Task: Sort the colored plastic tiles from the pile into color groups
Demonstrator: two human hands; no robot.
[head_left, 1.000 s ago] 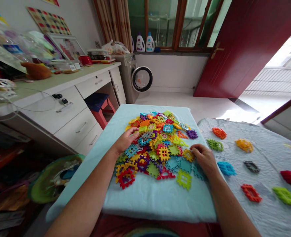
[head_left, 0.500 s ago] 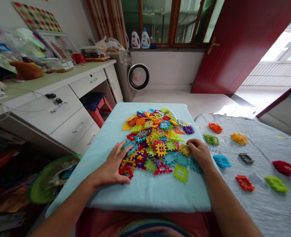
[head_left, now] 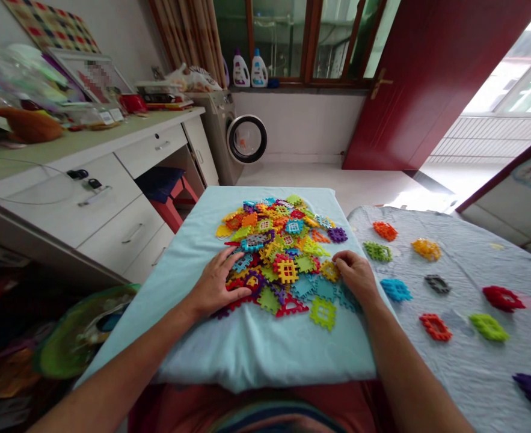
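A heap of colourful interlocking plastic pieces (head_left: 287, 243) covers the middle of a table with a light blue cloth (head_left: 265, 355). My left hand (head_left: 220, 285) lies with spread fingers against the heap's left edge, over some pieces. At the right edge, my right hand (head_left: 355, 273) has its fingers drawn together on a yellow piece (head_left: 329, 270). A lime green square piece (head_left: 323, 313) lies at the near side, beside a red triangular piece (head_left: 292, 305).
On the grey cloth (head_left: 463, 252) at the right lie separate groups of pieces, among them blue (head_left: 395, 289), dark grey (head_left: 437, 283) and red (head_left: 503, 298). A white desk (head_left: 130, 210) stands left, a green basket (head_left: 80, 331) below it.
My left hand has moved inward and up along the heap, shifting the pieces at its left edge. My right hand stays by the yellow piece. The view has turned slightly to the right.
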